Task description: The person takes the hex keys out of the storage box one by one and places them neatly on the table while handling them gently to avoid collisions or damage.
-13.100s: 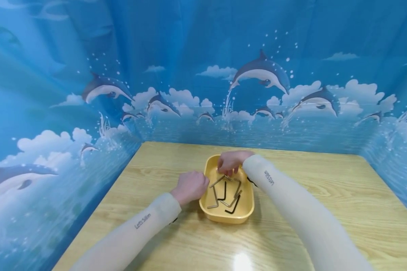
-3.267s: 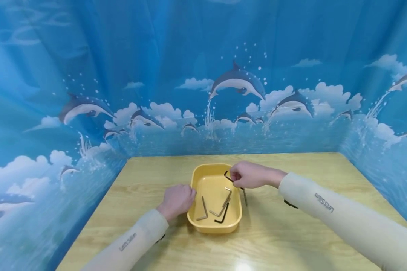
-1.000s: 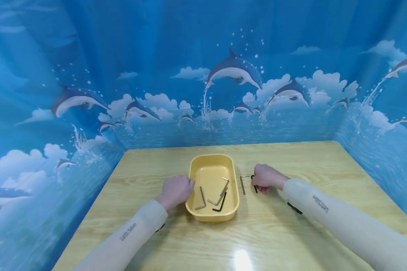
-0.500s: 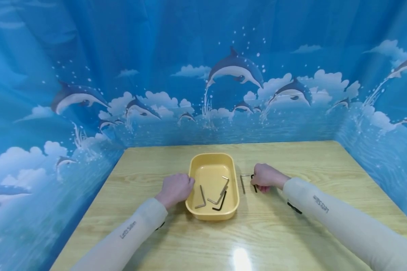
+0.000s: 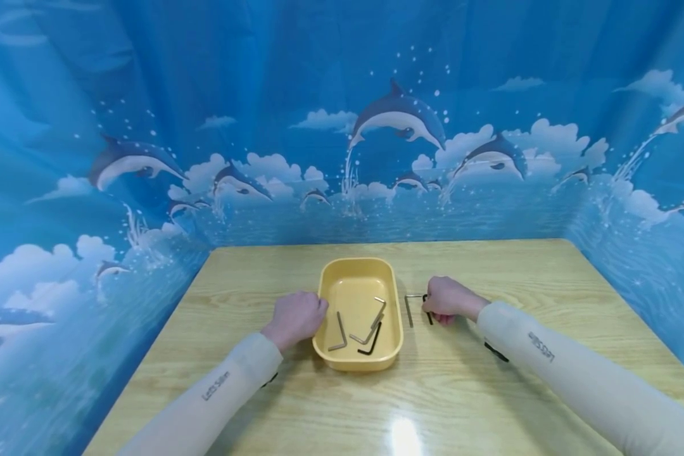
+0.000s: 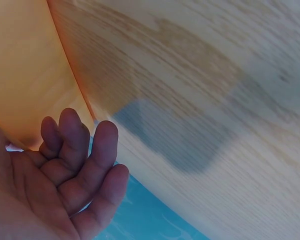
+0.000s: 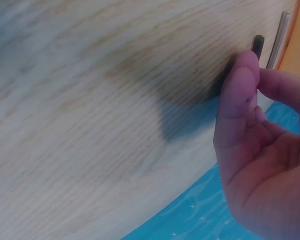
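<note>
My left hand (image 5: 295, 318) grips the left rim of a yellow plastic tray (image 5: 359, 365). In the left wrist view, the curled fingers (image 6: 106, 142) lie against the outside of the tray's wall, and the thumb is hidden. Just right of the tray, my right hand (image 5: 448, 297) pinches a black hex key (image 5: 430, 318) down at the tabletop; fingertips cover part of it. The right wrist view shows the end of this black hex key (image 7: 258, 46) poking out past thumb and fingertips. Between it and the tray lies a silver hex key (image 5: 408, 310), roughly parallel.
Inside the tray are a silver hex key (image 5: 342, 332) at left, bronze-toned hex keys (image 5: 378, 315) overlapping at right, and another black hex key (image 5: 375, 342). The wooden table (image 5: 251, 272) meets a blue dolphin-print curtain (image 5: 296, 215) at its back and sides.
Earlier the right hand was inside the fuller tray. Later it carried the black hex key over the right rim and set it beside the silver one. Over the last second, nothing visibly moves.
</note>
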Tool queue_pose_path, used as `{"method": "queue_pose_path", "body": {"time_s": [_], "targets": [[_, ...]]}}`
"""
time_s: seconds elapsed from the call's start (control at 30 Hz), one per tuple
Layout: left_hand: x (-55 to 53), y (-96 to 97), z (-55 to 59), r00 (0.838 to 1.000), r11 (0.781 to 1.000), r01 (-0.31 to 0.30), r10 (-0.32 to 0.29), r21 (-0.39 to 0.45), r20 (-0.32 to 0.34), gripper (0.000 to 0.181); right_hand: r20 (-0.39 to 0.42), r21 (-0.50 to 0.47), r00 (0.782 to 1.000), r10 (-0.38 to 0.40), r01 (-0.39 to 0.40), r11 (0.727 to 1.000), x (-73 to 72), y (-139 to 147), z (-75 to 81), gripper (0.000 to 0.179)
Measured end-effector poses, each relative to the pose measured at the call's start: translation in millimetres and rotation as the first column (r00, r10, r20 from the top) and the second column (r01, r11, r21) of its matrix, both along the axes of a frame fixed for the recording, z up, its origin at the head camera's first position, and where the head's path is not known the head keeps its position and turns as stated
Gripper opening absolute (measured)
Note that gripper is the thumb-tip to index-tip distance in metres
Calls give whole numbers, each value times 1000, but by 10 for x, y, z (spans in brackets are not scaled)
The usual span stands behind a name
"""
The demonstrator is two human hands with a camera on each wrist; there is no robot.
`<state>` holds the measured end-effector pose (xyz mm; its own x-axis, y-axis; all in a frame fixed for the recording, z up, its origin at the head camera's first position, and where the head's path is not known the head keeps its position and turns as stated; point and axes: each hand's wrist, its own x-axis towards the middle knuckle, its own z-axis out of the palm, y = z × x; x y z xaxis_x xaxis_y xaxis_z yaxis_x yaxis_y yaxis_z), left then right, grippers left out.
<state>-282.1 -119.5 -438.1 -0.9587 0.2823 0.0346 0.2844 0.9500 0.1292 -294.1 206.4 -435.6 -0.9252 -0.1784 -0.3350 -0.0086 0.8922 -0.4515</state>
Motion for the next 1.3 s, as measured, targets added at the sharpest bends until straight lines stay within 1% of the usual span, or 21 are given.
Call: {"method": "queue_pose_path", "body": {"time_s": [0.17,0.33,0.47,0.6,0.7,0.77,0.87,0.97,1.03,1.1,1.17,1.23,1.3], "targets": [[0,-12,4,1000,1000,-5,5,-3,5,49,-5,-2,1000,-3,3,1000,-4,-6,-17,29],[4,-8,5,1000,1000,-2,2,-2,10,48,-12,7,1000,-3,3,1000,13,-10,-17,33],[10,-8,-5,1000,1000,-2,2,-15,16,47,-25,39,999,29,-28,999,43,-33,11,35],[18,-6,-10,1000,1000,13,-13,-14,17,44,-51,105,996,67,-61,993,62,-69,111,40],[12,-8,-9,1000,1000,15,-15,2,17,45,-85,152,991,102,-89,984,67,-127,249,42],[9,-12,-6,1000,1000,11,-12,12,18,46,-121,184,982,142,-118,976,72,-192,361,41],[5,-11,3,1000,1000,11,-11,5,20,46,-179,219,965,191,-150,964,85,-321,524,38],[7,-9,13,1000,999,25,-25,-20,9,44,-230,238,944,237,-181,954,99,-482,675,38],[9,-7,14,999,999,33,-33,-36,-1,43,-249,240,926,283,-224,945,104,-596,757,39],[13,-6,15,999,998,36,-37,-46,-12,42,-265,249,900,346,-283,926,100,-707,819,42],[14,-6,11,999,998,33,-34,-46,-13,43,-275,266,864,421,-352,897,86,-805,852,42],[14,-7,11,999,999,35,-36,-41,-12,43,-274,292,823,497,-422,859,66,-904,871,38],[11,-13,8,999,999,34,-34,-34,-14,43,-255,329,782,569,-483,812,39,-1002,877,29]]}}
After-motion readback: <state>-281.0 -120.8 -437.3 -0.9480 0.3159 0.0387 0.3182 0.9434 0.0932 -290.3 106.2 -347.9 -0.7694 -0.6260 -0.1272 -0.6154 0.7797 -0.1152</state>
